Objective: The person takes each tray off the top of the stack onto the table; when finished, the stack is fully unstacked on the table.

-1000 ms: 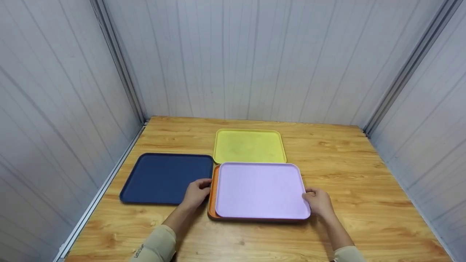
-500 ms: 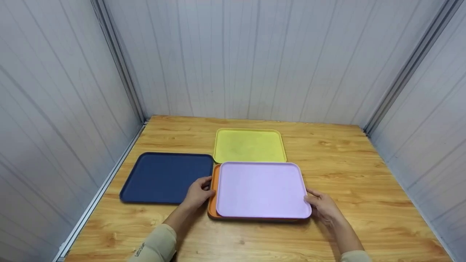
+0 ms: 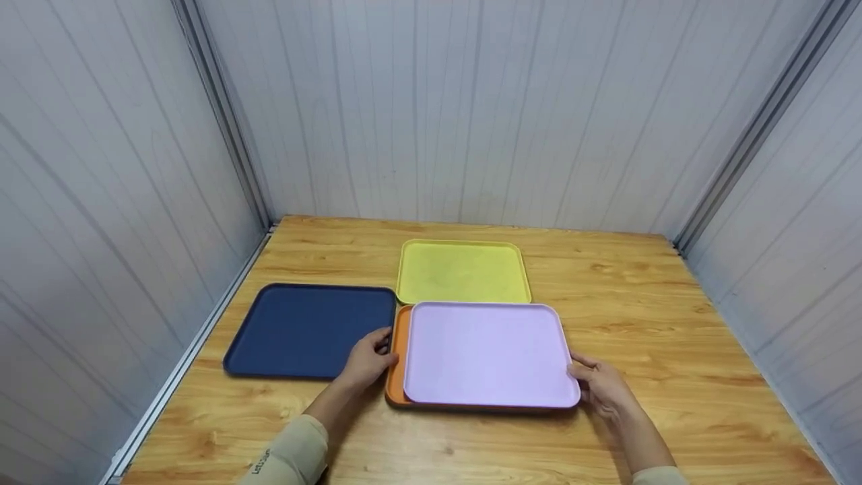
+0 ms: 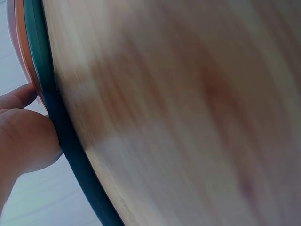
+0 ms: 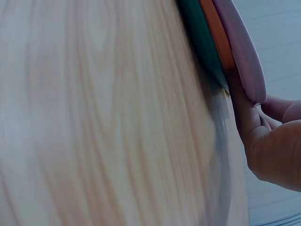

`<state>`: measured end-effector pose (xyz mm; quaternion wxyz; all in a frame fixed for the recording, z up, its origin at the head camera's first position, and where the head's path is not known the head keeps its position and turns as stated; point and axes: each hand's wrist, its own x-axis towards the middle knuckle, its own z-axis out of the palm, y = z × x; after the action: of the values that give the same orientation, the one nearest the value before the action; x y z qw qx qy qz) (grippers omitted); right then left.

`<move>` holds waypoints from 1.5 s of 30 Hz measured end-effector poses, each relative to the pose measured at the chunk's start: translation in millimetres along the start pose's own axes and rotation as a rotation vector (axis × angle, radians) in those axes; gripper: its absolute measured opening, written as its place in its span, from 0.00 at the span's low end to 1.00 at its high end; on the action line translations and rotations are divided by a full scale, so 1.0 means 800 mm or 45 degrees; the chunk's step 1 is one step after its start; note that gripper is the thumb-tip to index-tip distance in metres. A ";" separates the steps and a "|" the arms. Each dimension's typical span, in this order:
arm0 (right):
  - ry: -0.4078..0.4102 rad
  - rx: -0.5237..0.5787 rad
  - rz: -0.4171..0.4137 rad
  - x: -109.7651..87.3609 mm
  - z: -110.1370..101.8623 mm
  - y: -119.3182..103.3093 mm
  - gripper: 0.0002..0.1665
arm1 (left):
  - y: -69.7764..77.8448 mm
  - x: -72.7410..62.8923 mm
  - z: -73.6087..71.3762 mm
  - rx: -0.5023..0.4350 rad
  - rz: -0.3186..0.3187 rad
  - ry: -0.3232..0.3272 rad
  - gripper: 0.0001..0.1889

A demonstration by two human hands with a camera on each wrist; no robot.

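A light purple tray (image 3: 491, 353) lies on top of an orange tray (image 3: 399, 343), shifted right so that the orange left margin shows. Beneath them, a green tray (image 5: 203, 42) shows in both wrist views. My right hand (image 3: 605, 391) pinches the purple tray's right edge near the front corner, thumb above and fingers below. At the stack's left side, my left hand (image 3: 366, 360) has its thumb on the orange rim and its fingers bent against the edge. That hand overlaps the right border of a dark blue tray (image 3: 306, 330).
A yellow tray (image 3: 465, 271) lies behind the stack, close to its back edge. The wooden table (image 3: 619, 289) carries all the trays. White panel walls (image 3: 438, 121) rise at the back and both sides.
The purple tray has slid slightly right, baring more of the orange one. My right hand has moved right with it, fingers now reaching underneath. My left thumb has come onto the orange rim.
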<state>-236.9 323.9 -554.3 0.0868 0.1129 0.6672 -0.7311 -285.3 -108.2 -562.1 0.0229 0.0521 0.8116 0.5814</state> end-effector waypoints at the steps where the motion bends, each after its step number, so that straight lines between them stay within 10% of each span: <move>1: 0.006 0.009 0.001 0.000 0.000 0.001 0.35 | -0.001 0.000 0.000 -0.006 -0.001 0.000 0.33; 24: 0.092 0.116 -0.020 0.001 -0.020 0.006 0.35 | 0.002 0.001 0.000 -0.032 -0.072 -0.003 0.33; 37: -0.583 0.247 -0.050 -0.030 -0.060 0.016 0.39 | 0.003 -0.001 0.000 -0.035 -0.029 -0.003 0.33; 45: -0.595 0.355 -0.045 -0.035 -0.060 0.023 0.45 | 0.003 -0.002 0.002 -0.022 -0.014 -0.003 0.33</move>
<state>-202.7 369.5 -567.7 0.2093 -0.0597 0.5238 -0.8236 -283.7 -105.7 -560.3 0.0275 0.0480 0.8068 0.5883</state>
